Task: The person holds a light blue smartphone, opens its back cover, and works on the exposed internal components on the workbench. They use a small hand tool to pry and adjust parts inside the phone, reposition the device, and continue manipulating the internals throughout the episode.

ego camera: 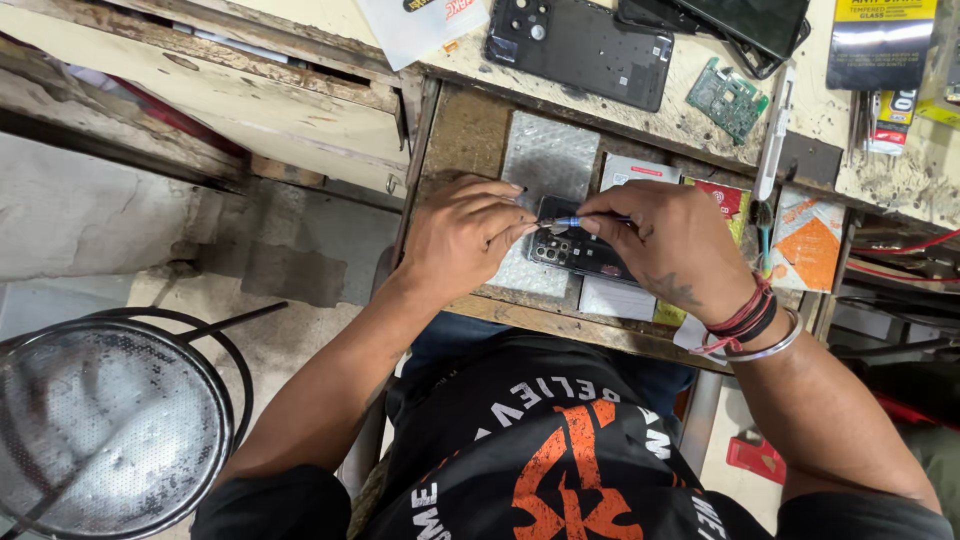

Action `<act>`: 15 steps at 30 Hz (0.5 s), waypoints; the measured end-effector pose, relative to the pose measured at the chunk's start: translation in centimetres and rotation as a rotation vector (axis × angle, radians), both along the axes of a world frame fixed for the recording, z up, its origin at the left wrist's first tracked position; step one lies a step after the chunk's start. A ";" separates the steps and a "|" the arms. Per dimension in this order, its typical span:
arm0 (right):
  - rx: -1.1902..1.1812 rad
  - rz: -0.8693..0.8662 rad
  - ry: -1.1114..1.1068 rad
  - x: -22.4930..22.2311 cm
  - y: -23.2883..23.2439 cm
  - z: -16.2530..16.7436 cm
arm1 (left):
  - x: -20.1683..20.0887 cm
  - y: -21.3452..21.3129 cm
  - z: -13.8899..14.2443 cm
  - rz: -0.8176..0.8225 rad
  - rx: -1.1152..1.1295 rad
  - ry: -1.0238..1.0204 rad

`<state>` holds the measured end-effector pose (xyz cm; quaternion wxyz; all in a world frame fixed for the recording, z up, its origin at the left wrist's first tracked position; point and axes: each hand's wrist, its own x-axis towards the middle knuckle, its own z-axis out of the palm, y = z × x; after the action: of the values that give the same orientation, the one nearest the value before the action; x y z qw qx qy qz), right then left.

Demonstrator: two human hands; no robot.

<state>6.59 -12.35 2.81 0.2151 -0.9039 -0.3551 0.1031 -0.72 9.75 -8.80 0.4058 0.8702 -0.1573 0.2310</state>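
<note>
From the head camera I see my left hand curled over the left end of a dark opened phone, fingertips pressing down on it beside the camera cluster, so it is closed around the phone's edge. My right hand pinches a thin blue-tipped tool between thumb and forefinger, its tip touching the phone's upper left corner; whether it is a screwdriver or tweezers I cannot tell at this size. The phone lies in a pulled-out wooden drawer, on a silvery bubble-wrap sheet. Beside my right hand sit flat packages: a white one with a red strip above my knuckles, a red and yellow one just right of it, and a pale square package with an orange diamond further right. Up on the bench top rest another black phone back, a small green circuit board and a yellow-headed black carded package at the far right corner. A round metal mesh stool stands at lower left.
</note>
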 end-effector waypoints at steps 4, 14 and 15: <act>-0.020 -0.033 -0.088 -0.1 -0.7 -0.1 | 0.1 0.0 -0.1 0.052 0.042 -0.007; -0.088 0.034 -0.346 -1.1 -0.1 -0.9 | 0.3 -0.1 0.6 0.049 0.078 0.008; -0.090 0.041 -0.362 -1.1 0.1 -0.8 | 0.3 -0.1 0.7 0.045 0.072 0.010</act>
<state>5.44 -12.26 2.05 0.1049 -0.9090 -0.4014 -0.0412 -0.40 9.68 -8.10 0.3698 0.8887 -0.1437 0.2298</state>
